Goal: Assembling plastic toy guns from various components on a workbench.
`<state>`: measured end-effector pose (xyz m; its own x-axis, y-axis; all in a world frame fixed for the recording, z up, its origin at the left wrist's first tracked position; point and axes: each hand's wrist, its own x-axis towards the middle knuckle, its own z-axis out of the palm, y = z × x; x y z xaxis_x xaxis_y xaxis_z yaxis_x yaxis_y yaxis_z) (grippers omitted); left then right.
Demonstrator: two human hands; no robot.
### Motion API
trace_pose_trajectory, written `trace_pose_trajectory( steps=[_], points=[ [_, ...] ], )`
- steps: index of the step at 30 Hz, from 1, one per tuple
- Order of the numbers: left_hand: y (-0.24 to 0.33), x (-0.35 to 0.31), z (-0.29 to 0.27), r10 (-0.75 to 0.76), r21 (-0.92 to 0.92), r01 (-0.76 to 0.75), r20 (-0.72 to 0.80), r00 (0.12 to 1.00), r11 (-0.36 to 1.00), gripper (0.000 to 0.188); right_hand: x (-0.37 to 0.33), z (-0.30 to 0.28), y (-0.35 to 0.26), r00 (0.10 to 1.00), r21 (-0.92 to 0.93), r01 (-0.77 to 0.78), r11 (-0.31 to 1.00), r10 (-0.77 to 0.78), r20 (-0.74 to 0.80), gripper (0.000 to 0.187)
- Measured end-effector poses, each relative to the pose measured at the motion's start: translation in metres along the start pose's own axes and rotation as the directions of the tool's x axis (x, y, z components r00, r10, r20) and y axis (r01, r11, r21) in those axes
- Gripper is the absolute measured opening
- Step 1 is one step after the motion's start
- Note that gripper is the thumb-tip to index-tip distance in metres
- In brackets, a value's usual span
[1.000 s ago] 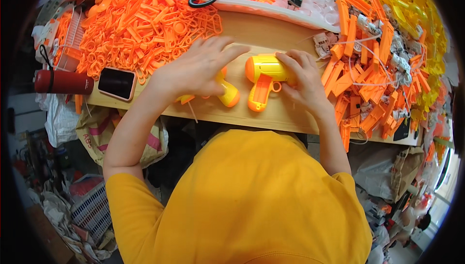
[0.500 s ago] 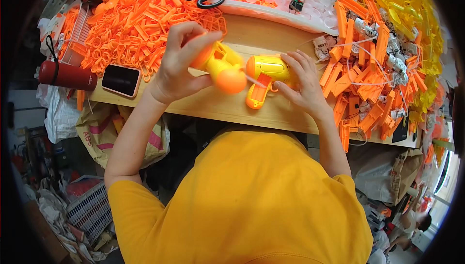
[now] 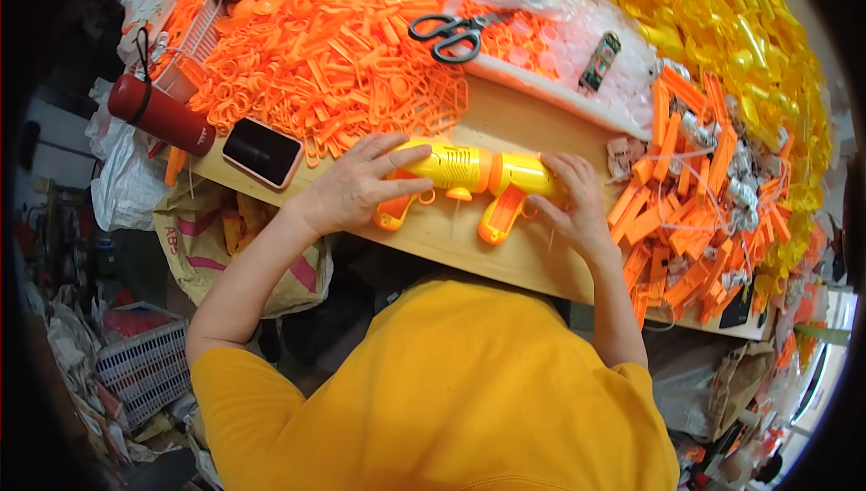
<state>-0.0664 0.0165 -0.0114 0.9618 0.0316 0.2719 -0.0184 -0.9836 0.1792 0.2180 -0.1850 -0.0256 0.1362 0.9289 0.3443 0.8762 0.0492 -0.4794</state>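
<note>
Two yellow-and-orange pistol-shaped plastic toys lie end to end on the table in front of me. My left hand [image 3: 365,186] closes over the left toy [image 3: 454,166], whose orange handle points toward me. A small orange knob [image 3: 459,194] shows on that toy's near side. Around the outer end of the right toy [image 3: 520,170] my right hand [image 3: 577,202] is curled, thumb on the near side. Its orange handle [image 3: 502,217] has an open hollow facing up. The ends of the two toys seem to touch. My palms hide their outer ends.
Loose orange parts [image 3: 334,67] heap at the back left, by black scissors [image 3: 451,36] and a white tray [image 3: 559,87]. Wired orange pieces [image 3: 690,220] pile at right, yellow parts [image 3: 722,31] behind them. A phone [image 3: 262,153] and red bottle [image 3: 162,115] lie at left.
My left hand has lowered the raised toy to the table beside the other one, its barrel now lying sideways. The whole view has shifted and tilted.
</note>
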Motion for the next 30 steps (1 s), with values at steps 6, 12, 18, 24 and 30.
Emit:
trace_pose_trajectory(
  steps=[6, 12, 18, 24, 30],
  points=[
    [0.021, 0.006, 0.019, -0.221, -0.249, 0.15, -0.288, 0.932, 0.957, 0.019, 0.008, -0.005, -0.008, 0.997, -0.03, 0.011, 1.0, -0.008, 0.073, 0.052],
    [0.006, 0.023, 0.019, -0.409, -0.37, 0.25, -0.455, 0.791, 0.895, 0.016, 0.028, -0.021, -0.016, 0.981, -0.107, 0.041, 0.993, -0.02, 0.194, 0.052],
    [-0.056, 0.06, 0.013, -0.536, -0.435, 0.44, -0.122, 0.836, 0.786, 0.019, 0.079, -0.04, -0.026, 0.998, 0.052, 0.068, 0.996, -0.067, -0.009, 0.038],
    [-0.063, 0.08, 0.029, -0.377, -0.184, 0.403, 0.162, 0.912, 0.897, 0.024, 0.143, -0.041, 0.004, 0.99, 0.086, 0.061, 0.994, -0.05, -0.133, 0.026],
    [-0.067, 0.075, 0.039, -0.442, -0.176, 0.448, 0.073, 0.894, 0.877, 0.019, 0.221, -0.022, 0.073, 0.96, 0.259, -0.084, 0.962, 0.148, -0.238, 0.019]
  ],
)
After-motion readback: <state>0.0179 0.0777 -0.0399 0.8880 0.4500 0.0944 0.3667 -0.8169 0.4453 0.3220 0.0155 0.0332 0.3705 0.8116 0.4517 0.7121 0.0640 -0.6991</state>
